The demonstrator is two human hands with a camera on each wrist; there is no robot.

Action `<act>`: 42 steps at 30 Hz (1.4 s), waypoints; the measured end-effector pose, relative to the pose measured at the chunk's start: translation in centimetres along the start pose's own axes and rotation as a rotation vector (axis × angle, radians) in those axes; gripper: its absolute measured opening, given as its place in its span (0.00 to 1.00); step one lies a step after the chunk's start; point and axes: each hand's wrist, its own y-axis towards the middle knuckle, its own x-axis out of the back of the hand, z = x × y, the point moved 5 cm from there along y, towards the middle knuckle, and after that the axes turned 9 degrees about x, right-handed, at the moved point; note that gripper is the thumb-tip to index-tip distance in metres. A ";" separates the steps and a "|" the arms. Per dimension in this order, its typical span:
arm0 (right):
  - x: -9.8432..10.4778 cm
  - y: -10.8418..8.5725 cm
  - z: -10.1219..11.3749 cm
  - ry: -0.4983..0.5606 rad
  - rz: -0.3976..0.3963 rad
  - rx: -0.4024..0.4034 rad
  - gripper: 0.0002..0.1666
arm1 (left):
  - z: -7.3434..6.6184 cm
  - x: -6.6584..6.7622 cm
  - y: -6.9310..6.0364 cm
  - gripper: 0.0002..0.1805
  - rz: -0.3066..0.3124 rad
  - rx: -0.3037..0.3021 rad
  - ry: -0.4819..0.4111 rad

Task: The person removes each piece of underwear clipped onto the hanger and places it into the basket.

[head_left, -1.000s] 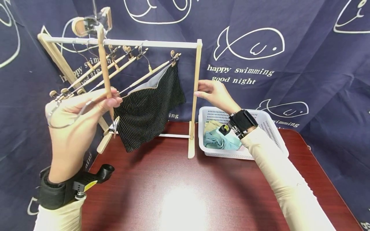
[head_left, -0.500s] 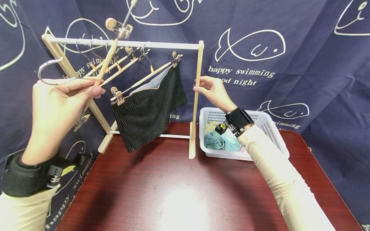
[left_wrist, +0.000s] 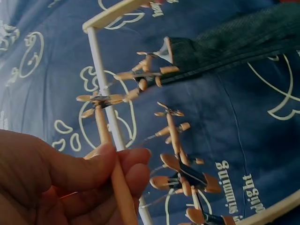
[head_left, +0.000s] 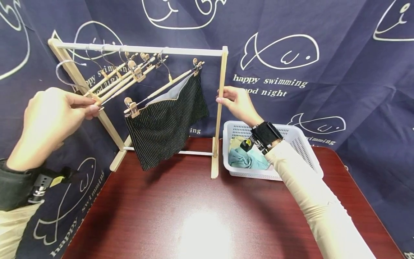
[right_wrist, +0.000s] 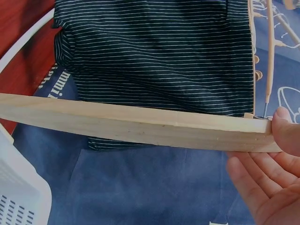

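Note:
In the head view, my left hand (head_left: 56, 118) pinches the wooden bar (left_wrist: 123, 192) of a clip hanger between thumb and fingers. Its metal hook (head_left: 59, 72) sticks up left of the rack, apart from the white top rail (head_left: 181, 51). No garment shows on this hanger. My right hand (head_left: 239, 104) grips the right wooden post (head_left: 221, 81) of the small clothes rack, thumb on one side and fingers on the other. Dark pinstriped shorts (head_left: 168, 133) hang from another clip hanger (head_left: 171, 83) on the rail, clipped at both waist corners.
Several bare clip hangers (head_left: 111, 73) hang at the rail's left half, close to the held one. A white basket (head_left: 300, 144) with a teal cloth (head_left: 247, 158) and other folded fabric stands right of the rack on the reddish table (head_left: 155, 201). A blue printed curtain (head_left: 275, 18) hangs behind.
My left hand has moved left and the hanger has come down and tilted, its clip end lowering toward the other hangers. The right hand stays on the post.

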 end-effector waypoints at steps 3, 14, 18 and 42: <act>0.0 -0.1 -0.1 0.005 0.000 -0.011 0.16 | 0.4 -0.3 0.6 0.17 0.037 0.009 0.046; 0.1 -0.1 -0.4 -0.005 -0.011 -0.001 0.15 | -2.0 -1.1 2.7 0.14 0.090 -0.048 0.107; 0.1 -0.1 -0.5 0.001 -0.015 0.003 0.15 | -3.3 -1.4 3.8 0.14 0.158 -0.030 0.106; 0.0 -0.2 -0.4 0.014 -0.031 0.008 0.15 | -9.7 -4.0 8.9 0.13 0.315 0.005 0.134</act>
